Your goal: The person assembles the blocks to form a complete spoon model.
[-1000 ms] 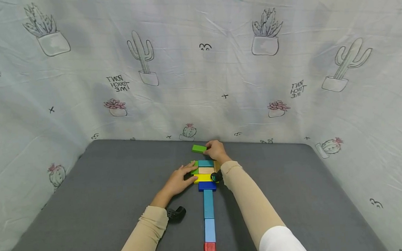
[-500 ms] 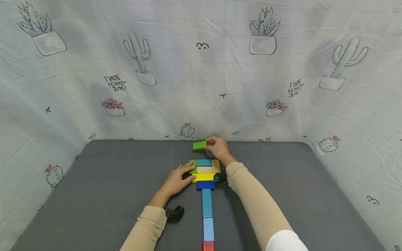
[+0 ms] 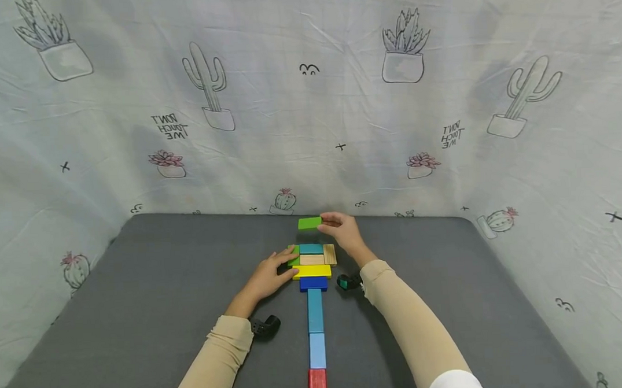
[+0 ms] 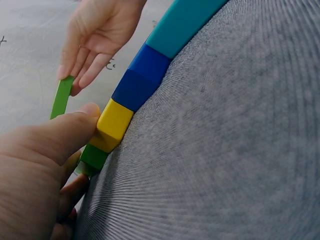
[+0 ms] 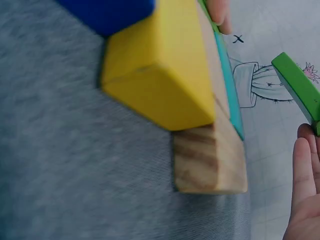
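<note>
My right hand pinches one end of a green block between thumb and fingers, above the far end of a flat block layout. The right wrist view shows this green block raised higher than the layout. My left hand rests at the layout's left side, its thumb at the yellow block and its fingers on a second green block. Beside that green block lie a teal block, a plain wood block and an upright-lying wood block.
Toward me from the yellow block runs a line: a dark blue block, a long teal block, a light blue block and a red block. A grey cloth surface lies beneath. A cactus-print curtain hangs behind.
My right hand has shifted slightly right and turned the green block from slanted to nearly level with the layout. The left hand keeps its place at the blocks. The head view has shifted a little.
</note>
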Available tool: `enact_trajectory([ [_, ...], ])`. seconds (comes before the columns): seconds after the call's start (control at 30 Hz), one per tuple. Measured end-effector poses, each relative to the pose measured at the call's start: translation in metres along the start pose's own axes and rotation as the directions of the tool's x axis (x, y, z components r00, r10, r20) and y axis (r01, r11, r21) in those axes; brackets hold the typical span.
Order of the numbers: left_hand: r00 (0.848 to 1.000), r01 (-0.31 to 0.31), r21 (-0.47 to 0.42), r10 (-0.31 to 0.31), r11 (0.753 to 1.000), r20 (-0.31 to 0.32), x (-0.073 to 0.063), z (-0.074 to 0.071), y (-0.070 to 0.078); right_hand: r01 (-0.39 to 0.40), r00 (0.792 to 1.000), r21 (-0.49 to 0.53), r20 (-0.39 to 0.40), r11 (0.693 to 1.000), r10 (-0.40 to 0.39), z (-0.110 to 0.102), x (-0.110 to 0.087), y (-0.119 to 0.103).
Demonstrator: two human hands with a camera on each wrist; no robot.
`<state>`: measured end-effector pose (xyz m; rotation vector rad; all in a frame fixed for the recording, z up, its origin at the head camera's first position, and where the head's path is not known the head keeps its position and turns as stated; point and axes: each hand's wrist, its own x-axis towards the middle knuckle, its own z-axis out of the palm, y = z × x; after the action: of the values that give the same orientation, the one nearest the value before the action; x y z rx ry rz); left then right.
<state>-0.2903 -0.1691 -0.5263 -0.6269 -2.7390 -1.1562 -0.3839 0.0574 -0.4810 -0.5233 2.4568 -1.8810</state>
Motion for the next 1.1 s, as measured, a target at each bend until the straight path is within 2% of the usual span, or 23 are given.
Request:
enact_trajectory([
  [0.47, 1.000, 0.011, -0.029, -0.011, 1.000, -0.001, -0.001, 0.000, -0.001, -0.073, 0.997, -0.077, -0.015, 0.994, 0.072, -0.003, -0.011, 0.016],
  [0.73, 1.000, 0.020, -0.020, -0.021, 1.000, -0.005, -0.002, 0.000, 0.001, -0.128, 0.991, -0.131, 0.021, 0.983, 0.132, -0.004, -0.011, 0.021],
  [1.1, 0.999, 0.052, -0.018, -0.052, 0.998, -0.002, -0.003, 0.000, 0.003, -0.124, 0.987, -0.212, 0.078, 0.969, 0.144, -0.001, -0.008, 0.024],
])
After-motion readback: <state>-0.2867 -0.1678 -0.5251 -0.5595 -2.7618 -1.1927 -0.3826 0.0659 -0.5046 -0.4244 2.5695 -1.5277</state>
